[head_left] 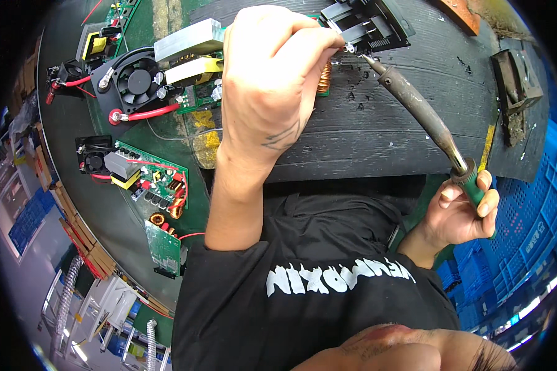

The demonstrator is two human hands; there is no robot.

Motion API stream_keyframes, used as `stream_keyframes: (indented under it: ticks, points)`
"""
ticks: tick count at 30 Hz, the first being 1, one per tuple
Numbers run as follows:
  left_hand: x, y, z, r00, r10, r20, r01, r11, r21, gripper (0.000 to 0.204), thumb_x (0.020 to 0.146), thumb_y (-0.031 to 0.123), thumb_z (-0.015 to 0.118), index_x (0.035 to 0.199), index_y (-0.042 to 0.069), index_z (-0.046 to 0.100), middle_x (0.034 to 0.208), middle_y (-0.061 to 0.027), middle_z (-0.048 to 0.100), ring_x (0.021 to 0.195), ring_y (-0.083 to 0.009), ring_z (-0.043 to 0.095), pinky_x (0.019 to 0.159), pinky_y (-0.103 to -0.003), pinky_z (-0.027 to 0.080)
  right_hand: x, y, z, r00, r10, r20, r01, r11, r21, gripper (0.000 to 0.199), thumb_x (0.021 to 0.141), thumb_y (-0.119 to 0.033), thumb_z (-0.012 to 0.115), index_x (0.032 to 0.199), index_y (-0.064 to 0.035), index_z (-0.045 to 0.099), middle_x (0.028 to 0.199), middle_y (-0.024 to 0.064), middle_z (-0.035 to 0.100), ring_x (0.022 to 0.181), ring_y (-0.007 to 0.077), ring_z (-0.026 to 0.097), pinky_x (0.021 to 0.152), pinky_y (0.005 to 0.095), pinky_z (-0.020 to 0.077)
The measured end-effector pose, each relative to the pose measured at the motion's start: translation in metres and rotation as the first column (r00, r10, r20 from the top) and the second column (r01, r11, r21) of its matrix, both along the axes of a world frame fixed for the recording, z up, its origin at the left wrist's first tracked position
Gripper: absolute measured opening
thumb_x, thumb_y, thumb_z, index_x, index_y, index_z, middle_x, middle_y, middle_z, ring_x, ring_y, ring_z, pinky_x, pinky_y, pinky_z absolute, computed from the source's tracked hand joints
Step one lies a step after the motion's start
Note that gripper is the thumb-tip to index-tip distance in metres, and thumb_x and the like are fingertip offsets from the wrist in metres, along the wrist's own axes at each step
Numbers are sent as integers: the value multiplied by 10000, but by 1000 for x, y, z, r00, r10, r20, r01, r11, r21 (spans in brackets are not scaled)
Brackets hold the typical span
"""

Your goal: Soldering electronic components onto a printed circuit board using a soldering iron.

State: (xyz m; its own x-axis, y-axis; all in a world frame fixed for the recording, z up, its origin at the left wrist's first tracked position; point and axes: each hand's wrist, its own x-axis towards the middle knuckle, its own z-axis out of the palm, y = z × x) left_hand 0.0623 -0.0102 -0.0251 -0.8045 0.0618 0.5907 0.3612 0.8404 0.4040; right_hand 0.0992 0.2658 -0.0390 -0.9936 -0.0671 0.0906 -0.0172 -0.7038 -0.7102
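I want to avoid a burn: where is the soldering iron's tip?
In the head view, upper centre-right: the soldering iron, in the right hand, has its tip beside the left hand fingertips.

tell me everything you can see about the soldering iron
The soldering iron is long and slim, with a dark, scorched-looking barrel, a metal collar and a green handle. The right hand grips the handle. It slants up and leftward, its pointed tip at a small shiny metal piece pinched by the left hand over the black bench.
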Motion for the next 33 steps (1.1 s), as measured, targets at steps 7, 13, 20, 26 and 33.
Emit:
stream_keyframes:
  ticks: [7,13,20,26,33]
  points:
    - [-1,2,2,1000,2,7,-2,1000,3,161,670,-13,677,814,53,654,785,-55,615,784,-213,567,708,-291,446,1,0,-1,1000,-14,7,14,1000,-20,264,886,-324,454,750,-97,470,1084,167,523,687,395,641,403,299,511]
    - [6,1,15,995,86,53,-83,995,-62,194,638,-23,691,821,24,646,774,-87,608,743,-247,566,672,-315,448,1,5,3,999,29,33,-29,1000,6,237,856,-282,472,711,-100,517,1121,138,554,706,357,639,505,298,508]
    - [25,-12,18,995,95,13,-94,993,-75,212,649,-15,659,854,36,641,865,-73,611,803,-241,563,720,-320,445,3,13,2,999,22,30,-20,998,-53,247,841,-305,485,715,-96,525,1112,165,569,662,321,623,539,298,484]
    - [90,-29,44,977,205,49,-192,963,-190,248,641,-48,662,877,22,635,895,-78,610,836,-265,562,752,-335,449,3,24,-5,998,65,10,-64,995,-76,236,851,-296,484,728,-100,534,1130,167,578,689,289,617,524,284,465]
    - [208,-34,71,800,598,36,-578,787,-216,226,676,15,661,894,46,606,784,-51,598,735,-215,597,604,-299,494,-14,17,0,948,316,46,-298,926,-230,198,825,-260,520,751,-80,555,1119,160,588,793,251,600,583,300,457]
